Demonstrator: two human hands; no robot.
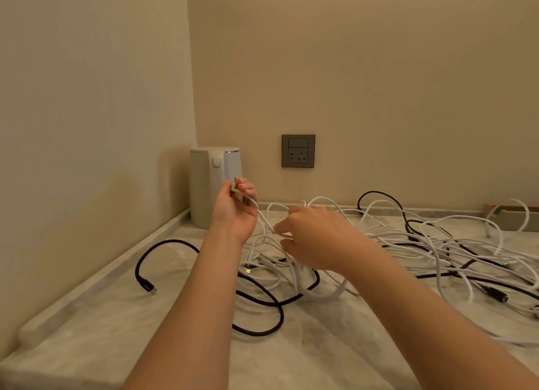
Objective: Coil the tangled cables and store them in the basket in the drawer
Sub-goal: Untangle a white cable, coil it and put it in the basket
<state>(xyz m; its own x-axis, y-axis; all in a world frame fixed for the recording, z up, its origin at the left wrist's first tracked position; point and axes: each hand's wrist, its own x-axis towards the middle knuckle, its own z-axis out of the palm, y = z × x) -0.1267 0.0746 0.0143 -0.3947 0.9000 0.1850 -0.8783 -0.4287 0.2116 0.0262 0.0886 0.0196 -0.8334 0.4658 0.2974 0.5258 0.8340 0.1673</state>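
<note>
So the black cable [264,302] loops on the table [116,331] under both forearms, with the white tangle [431,242] spreading right. The right hand [309,238] pinches one white cable [264,219] just above that pile; the left hand [236,208] grips its end higher, before the kettle [208,185].

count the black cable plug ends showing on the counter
2: one black plug end lies at the left of the counter, another near the right edge. More may be hidden in the tangle.
</note>
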